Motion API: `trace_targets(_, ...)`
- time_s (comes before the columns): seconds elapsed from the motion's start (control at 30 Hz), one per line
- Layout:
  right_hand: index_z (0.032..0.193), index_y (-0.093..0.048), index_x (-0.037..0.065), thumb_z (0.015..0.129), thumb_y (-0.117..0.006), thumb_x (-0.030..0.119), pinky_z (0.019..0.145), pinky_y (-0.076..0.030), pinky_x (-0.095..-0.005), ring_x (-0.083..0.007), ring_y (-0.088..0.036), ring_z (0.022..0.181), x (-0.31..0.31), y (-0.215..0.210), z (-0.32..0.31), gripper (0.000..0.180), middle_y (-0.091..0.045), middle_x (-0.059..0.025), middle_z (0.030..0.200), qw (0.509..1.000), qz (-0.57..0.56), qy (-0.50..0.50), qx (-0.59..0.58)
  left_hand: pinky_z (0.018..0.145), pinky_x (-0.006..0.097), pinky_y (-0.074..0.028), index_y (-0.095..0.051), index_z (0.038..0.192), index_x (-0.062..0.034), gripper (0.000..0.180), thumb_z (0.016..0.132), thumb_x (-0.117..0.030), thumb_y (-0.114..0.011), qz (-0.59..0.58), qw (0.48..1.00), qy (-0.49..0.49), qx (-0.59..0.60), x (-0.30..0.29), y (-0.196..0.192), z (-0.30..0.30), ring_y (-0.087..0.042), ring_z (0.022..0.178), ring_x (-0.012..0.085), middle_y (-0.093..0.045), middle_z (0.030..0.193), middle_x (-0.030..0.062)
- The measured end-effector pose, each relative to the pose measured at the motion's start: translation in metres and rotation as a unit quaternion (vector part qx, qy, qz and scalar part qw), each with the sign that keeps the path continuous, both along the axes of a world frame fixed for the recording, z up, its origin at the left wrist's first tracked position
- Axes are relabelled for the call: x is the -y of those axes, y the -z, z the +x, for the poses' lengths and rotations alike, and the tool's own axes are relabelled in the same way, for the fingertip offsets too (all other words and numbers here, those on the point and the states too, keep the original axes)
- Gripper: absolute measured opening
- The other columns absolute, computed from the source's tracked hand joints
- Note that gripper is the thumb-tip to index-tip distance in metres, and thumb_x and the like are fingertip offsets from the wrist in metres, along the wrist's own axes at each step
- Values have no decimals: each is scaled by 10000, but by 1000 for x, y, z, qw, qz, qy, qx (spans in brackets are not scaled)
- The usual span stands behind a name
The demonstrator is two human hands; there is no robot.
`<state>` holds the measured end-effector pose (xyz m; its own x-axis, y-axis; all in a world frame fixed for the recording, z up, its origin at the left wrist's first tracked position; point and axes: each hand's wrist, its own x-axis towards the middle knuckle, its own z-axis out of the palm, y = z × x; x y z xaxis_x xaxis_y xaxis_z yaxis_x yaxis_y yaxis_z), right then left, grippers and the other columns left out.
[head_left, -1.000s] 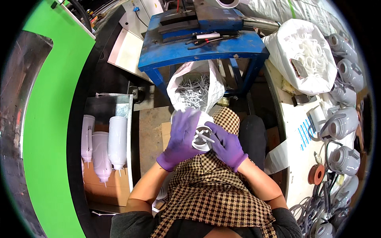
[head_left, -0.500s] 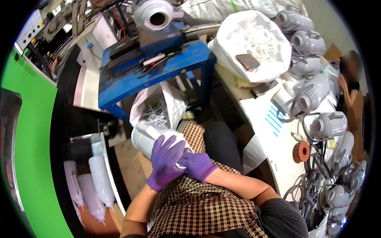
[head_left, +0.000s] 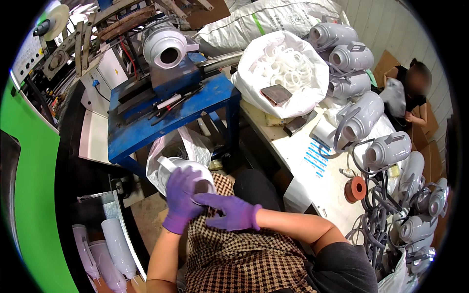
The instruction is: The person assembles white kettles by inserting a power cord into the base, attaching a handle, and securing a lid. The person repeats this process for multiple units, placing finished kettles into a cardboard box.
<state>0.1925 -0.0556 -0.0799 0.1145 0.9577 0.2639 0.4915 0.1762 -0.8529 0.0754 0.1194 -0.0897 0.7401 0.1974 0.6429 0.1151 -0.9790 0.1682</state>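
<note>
Clasping pale-grey, handled, cylindrical plastic shell (head_left: 199, 169) with purple-gloved left hand (head_left: 181, 199), just beyond brown-checked cloth apron (head_left: 244, 259), before white plastic bag (head_left: 188, 142). Holding purple-gloved right hand (head_left: 229, 211) beside shell's round mouth with fingers loosely parted, apparently gripping nothing. Best bracing body firmly, sparing rim, tilting mouth for clear sight inside.
</note>
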Motion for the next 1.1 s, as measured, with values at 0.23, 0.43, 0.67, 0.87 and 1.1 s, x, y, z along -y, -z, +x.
trace_targets(0.23, 1114, -723, 213, 879, -659, 128, 726, -565, -399, -248, -686, 888, -12, -118, 272, 258, -684, -35, 1040, 691, 160, 383, 592, 1173, 463, -378, -73, 1598, 32, 1295, 713, -419, -905, -169, 962, -106, 189, -59, -17, -68, -537, 1323, 331, -570, 1385, 146)
trace_targets(0.43, 1229, -623, 160, 913, -660, 362, 866, -528, -492, -370, -676, 1010, -5, -82, 477, 377, -659, -163, 1136, 656, -200, 315, 656, 1154, 491, -384, -159, 1584, 36, 1215, 744, -478, -872, -125, 980, -99, 119, -17, -18, -77, -545, 1284, 351, -568, 1329, 141)
trace_targets(0.67, 913, -732, 83, 772, -825, 332, 918, -519, -469, -370, -626, 1054, -10, -139, 473, 301, -647, -168, 1131, 733, -87, 392, 549, 1110, 434, -440, -509, 1328, -23, 943, 536, -264, -960, -179, 978, -110, -2, 21, -3, -107, -579, 1236, 318, -596, 1269, 123)
trace_targets(0.87, 836, -663, 38, 801, -828, 127, 744, -497, -294, -132, -600, 797, -4, -113, 368, 192, -620, -35, 811, 930, 85, 352, 68, 1014, 494, -485, -671, 1222, -77, 777, 537, -297, -966, -220, 968, -123, 5, 18, -9, -101, -612, 1173, 398, -644, 1260, 177)
trace_targets(1.1, 930, -791, 34, 799, -860, 106, 762, -576, -330, -202, -723, 839, -6, -60, 35, 165, -737, -87, 956, 982, 189, -16, 23, 1018, 486, -489, -536, 1373, -33, 900, 617, -282, -958, -151, 987, -53, 1, 19, -23, -84, -655, 1142, 381, -689, 1232, 159)
